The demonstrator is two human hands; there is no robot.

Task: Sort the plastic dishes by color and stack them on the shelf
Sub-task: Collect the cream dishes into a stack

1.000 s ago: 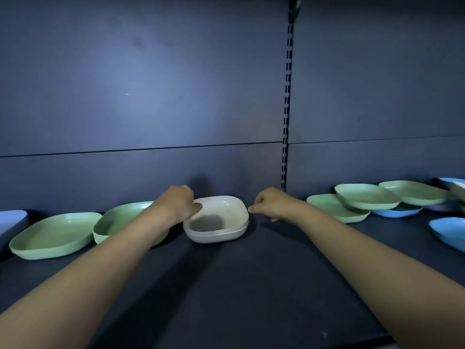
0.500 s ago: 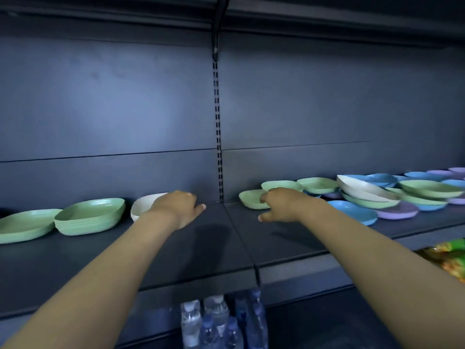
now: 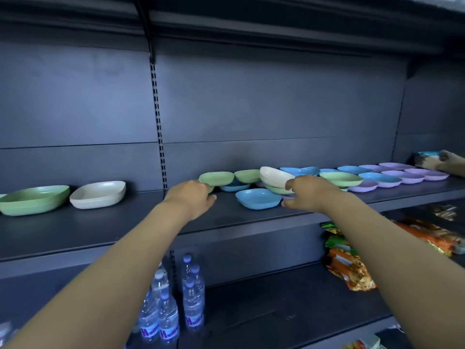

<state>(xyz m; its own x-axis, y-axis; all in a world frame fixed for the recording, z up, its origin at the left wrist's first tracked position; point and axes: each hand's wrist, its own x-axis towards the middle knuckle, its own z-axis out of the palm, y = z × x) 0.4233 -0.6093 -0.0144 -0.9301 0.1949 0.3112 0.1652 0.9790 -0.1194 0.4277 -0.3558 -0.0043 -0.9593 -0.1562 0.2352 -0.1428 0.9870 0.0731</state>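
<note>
On the dark shelf (image 3: pixel 125 222) at the left stand a green stack of dishes (image 3: pixel 35 199) and a white stack (image 3: pixel 98 193). A mixed pile lies right of the centre: green dishes (image 3: pixel 216 178), a tilted white dish (image 3: pixel 274 176), a blue dish (image 3: pixel 258 199), more blue ones (image 3: pixel 377 178) and purple ones (image 3: pixel 412 176). My left hand (image 3: pixel 193 197) hovers just left of the green dishes, fingers relaxed and holding nothing. My right hand (image 3: pixel 309 195) is spread at the pile, its thumb by the white dish's rim and its fingers low beside the blue dish.
Water bottles (image 3: pixel 168 303) stand on the lower shelf below my left arm. Snack packets (image 3: pixel 349 268) lie there on the right. At the far right end another person's hand (image 3: pixel 450 163) rests on a packet. An upper shelf overhangs.
Both hands have left the white stack and moved right to the mixed pile. The view has swung right, and the two sorted stacks now sit at the far left.
</note>
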